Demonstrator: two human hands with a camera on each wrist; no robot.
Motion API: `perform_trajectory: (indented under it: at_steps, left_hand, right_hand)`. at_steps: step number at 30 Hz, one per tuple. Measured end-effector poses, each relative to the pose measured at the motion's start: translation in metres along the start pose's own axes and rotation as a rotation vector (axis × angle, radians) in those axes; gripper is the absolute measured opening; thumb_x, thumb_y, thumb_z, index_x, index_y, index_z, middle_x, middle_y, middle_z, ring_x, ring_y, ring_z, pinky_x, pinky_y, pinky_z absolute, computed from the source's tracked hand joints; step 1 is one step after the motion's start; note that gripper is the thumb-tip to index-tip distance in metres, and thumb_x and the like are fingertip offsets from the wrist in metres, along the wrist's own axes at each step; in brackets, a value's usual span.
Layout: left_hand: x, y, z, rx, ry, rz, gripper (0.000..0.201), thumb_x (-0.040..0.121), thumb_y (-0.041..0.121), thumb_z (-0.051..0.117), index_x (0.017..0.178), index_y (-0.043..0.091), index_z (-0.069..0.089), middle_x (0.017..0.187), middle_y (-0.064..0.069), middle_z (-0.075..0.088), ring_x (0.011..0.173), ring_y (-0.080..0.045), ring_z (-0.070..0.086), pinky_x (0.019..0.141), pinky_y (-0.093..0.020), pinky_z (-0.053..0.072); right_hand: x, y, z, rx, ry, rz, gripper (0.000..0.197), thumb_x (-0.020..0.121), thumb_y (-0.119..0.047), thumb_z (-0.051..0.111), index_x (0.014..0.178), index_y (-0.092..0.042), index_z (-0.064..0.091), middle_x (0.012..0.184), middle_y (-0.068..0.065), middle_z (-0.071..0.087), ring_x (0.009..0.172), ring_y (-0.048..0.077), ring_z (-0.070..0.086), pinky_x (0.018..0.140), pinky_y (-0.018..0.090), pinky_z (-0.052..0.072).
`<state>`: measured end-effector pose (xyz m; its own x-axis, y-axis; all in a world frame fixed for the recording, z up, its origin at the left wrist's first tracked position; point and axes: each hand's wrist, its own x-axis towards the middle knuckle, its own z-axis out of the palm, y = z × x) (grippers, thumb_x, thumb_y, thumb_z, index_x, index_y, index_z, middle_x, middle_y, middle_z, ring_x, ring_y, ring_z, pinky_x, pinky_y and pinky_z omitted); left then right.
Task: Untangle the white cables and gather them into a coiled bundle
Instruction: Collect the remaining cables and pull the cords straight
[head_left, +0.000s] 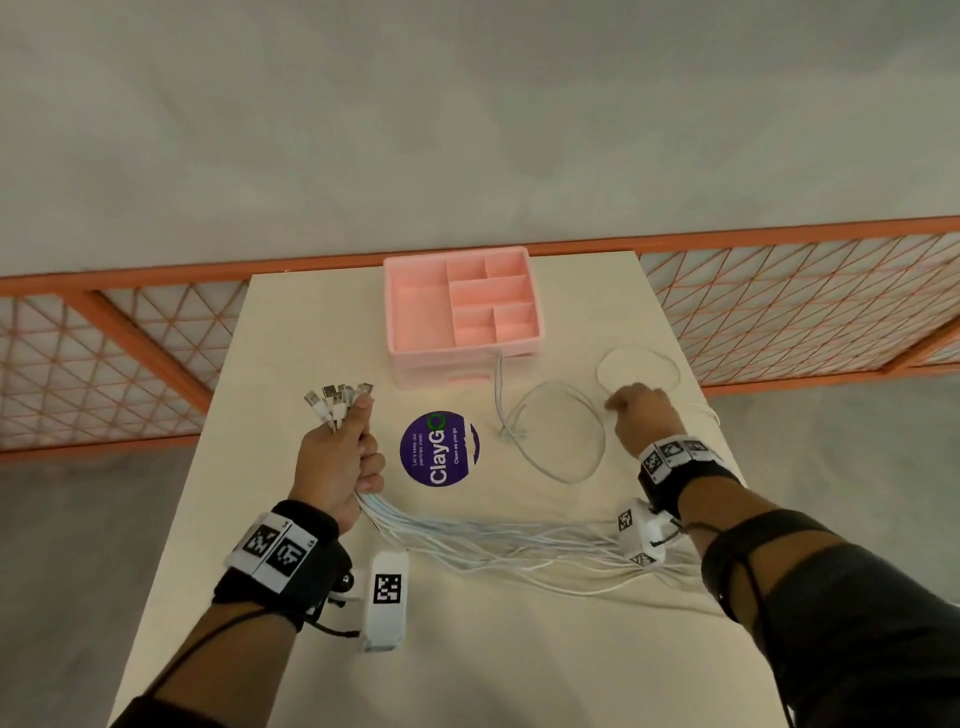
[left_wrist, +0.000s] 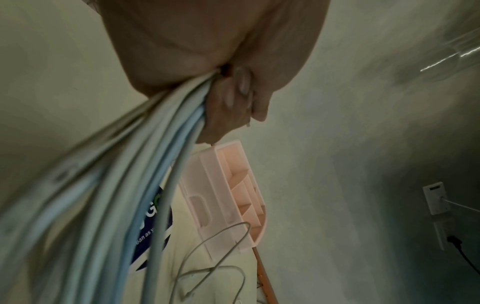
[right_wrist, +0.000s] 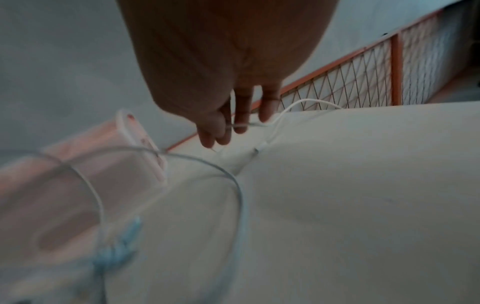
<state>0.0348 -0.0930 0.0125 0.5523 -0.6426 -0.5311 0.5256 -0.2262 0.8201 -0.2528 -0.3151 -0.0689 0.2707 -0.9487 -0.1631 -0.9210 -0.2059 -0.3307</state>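
My left hand (head_left: 343, 457) grips a bundle of several white and pale blue cables (head_left: 493, 540); their USB plugs (head_left: 335, 397) stick up out of my fist. The left wrist view shows my curled fingers (left_wrist: 231, 102) around the cable bundle (left_wrist: 135, 185). From the fist the strands trail right across the table and pass under my right wrist. My right hand (head_left: 636, 415) is at the far right, fingers down on a thin white cable (right_wrist: 275, 121), pinching it between thumb and fingers (right_wrist: 221, 131). Loose cable loops (head_left: 561, 431) lie between the hand and the sticker.
A pink compartment tray (head_left: 462, 306) stands at the table's far edge. A round purple ClayGo sticker (head_left: 439, 449) lies on the cream table (head_left: 519, 649). Behind the table runs an orange mesh fence (head_left: 779, 291). The right table edge is close to my right hand.
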Motion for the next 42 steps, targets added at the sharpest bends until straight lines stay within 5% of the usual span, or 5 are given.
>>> perform_trajectory:
  at_steps: [9,23,32,36,42]
  left_hand:
    - [-0.015,-0.002,0.001,0.06,-0.096,0.001,0.04,0.095,0.041,0.063,0.069,0.022,0.04,0.051,0.007,0.03,0.037,-0.007,0.023,0.035,-0.016,0.02]
    - [-0.049,0.011,0.016,0.092,-0.304,0.059,0.038,0.095,0.041,0.062,0.07,0.021,0.041,0.056,0.005,0.027,0.039,-0.007,0.021,0.039,-0.017,0.017]
    - [-0.064,0.044,-0.007,0.094,-0.5,0.008,0.034,0.094,0.041,0.057,0.072,0.017,0.047,0.051,0.006,0.025,0.036,-0.004,0.02,0.036,-0.014,0.015]
    - [-0.048,0.061,-0.028,0.051,-0.447,0.053,0.035,0.094,0.043,0.057,0.072,0.018,0.049,0.05,0.007,0.026,0.034,-0.004,0.022,0.035,-0.013,0.018]
    - [-0.027,0.076,-0.061,-0.02,-0.351,0.081,0.038,0.096,0.048,0.054,0.069,0.021,0.049,0.047,0.01,0.028,0.033,-0.001,0.023,0.034,-0.015,0.016]
  right_hand:
    - [-0.04,-0.046,-0.184,1.087,0.417,-0.218,0.023,0.083,0.0,0.069,0.1,-0.016,0.065,0.081,0.007,0.067,0.061,0.018,0.06,0.049,0.028,0.046]
    - [-0.143,-0.086,-0.213,1.548,0.362,-0.395,0.021,0.091,0.008,0.056,0.109,-0.001,0.062,0.081,0.011,0.057,0.073,0.025,0.063,0.067,0.033,0.057]
    - [-0.15,0.008,-0.109,0.922,0.396,0.06,0.021,0.089,0.003,0.059,0.098,-0.014,0.068,0.088,0.016,0.068,0.084,0.031,0.069,0.086,0.049,0.058]
    - [-0.155,0.063,-0.069,0.438,0.299,0.3,0.023,0.085,-0.018,0.059,0.089,-0.039,0.068,0.079,-0.007,0.07,0.077,0.02,0.07,0.085,0.041,0.056]
    - [-0.178,0.099,-0.039,0.374,0.203,0.408,0.034,0.091,0.006,0.05,0.099,-0.021,0.069,0.1,0.021,0.07,0.079,0.03,0.064,0.075,0.031,0.05]
